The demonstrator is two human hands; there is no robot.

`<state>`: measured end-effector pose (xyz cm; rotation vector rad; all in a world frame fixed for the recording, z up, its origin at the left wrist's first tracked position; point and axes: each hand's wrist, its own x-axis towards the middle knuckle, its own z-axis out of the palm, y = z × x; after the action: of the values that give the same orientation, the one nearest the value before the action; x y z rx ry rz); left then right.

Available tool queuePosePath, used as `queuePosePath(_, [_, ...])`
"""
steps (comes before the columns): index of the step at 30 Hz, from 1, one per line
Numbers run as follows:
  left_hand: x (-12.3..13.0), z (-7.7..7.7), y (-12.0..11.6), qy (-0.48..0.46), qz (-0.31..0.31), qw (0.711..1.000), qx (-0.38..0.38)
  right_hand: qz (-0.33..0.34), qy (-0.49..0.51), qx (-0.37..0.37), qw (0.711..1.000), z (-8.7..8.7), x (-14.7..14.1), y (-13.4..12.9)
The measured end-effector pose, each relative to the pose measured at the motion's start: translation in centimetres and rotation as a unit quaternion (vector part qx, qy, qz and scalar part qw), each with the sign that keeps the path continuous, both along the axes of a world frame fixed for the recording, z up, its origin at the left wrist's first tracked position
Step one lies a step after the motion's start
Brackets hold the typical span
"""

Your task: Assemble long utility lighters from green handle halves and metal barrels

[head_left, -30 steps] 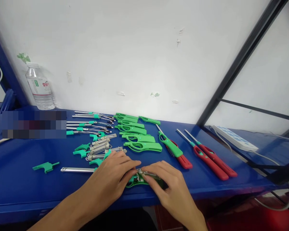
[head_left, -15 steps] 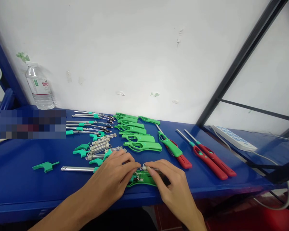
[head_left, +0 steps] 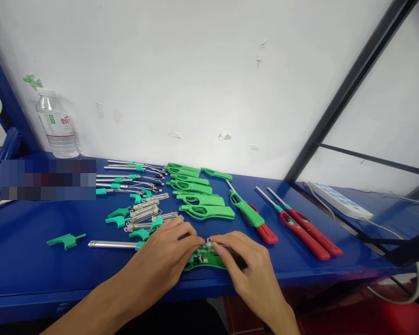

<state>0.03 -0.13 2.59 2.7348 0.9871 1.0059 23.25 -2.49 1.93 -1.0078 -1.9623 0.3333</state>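
Near the table's front edge lies an open green lighter shell [head_left: 209, 263], with thin wires and a small black part inside it. A metal lighter tube [head_left: 113, 244] sticks out of it to the left. Over the shell, my right hand [head_left: 249, 260] pinches a clear fuel tank [head_left: 210, 243] between thumb and fingers; most of it is hidden. My left hand [head_left: 171, 246] is closed, its fingertips at the metal valve end of the tank, and it covers the front of the shell. Beside it lie several loose fuel tanks [head_left: 143, 214] and a teal trigger [head_left: 67, 241].
Behind my hands lie several green lighter shells [head_left: 206, 212] and metal tubes with wires [head_left: 122, 168]. To the right rest two red lighters [head_left: 305, 235] and a green shell across a red one. A water bottle [head_left: 57, 125] stands by the wall; a power strip [head_left: 338, 200] is far right.
Almost nothing differs. The clear fuel tank's end has shifted very slightly between my fingertips over the green shell; both hands stay in place.
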Motion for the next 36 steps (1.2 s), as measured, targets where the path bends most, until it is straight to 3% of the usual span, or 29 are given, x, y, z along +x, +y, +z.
queuePosePath(23, [0.02, -0.55, 0.09, -0.035, -0.037, 0.999, 0.016, 0.009, 0.007, 0.065, 0.998, -0.49, 0.18, 0.29])
queuePosePath(31, [0.16, -0.74, 0.22, -0.063, 0.0, 0.997, 0.037, -0.003, 0.006, 0.092, 0.996, -0.37, 0.1, 0.21])
queuePosePath(36, [0.23, -0.7, 0.23, -0.063, -0.011, 0.997, 0.032, 0.01, 0.024, 0.097, 0.995, -0.44, 0.07, 0.32])
